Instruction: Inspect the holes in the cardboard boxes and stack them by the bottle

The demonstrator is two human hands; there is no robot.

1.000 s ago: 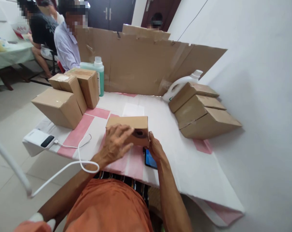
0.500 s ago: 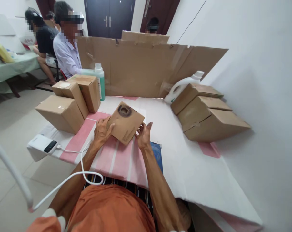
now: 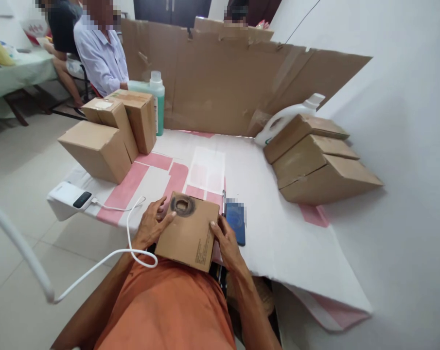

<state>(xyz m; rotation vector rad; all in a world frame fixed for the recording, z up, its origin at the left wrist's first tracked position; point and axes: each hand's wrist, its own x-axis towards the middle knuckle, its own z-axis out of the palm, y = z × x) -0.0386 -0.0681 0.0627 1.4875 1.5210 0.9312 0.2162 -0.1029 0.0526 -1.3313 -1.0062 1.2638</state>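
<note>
A flat brown cardboard box with a dark-ringed hole near one corner and small print at another is between my hands, close to my body at the table's front edge. My left hand holds its left side, thumb on the top face near the hole and index finger lifted off. On the right edge, my right hand grips the box with the thumb on top and the other fingers down the side, partly hidden. Just beyond that hand lies a dark blue flat item, partly blurred out.
Brown boxes stand at left beside a green bottle; more boxes lean at right by a white jug. A cardboard screen crosses the back. A power bank trails a white cable. A person sits at back left.
Both hands have brought the box down and toward my body, and it has turned to lie straighter. My right thumb now rests on its top. The camera view has tilted downward.
</note>
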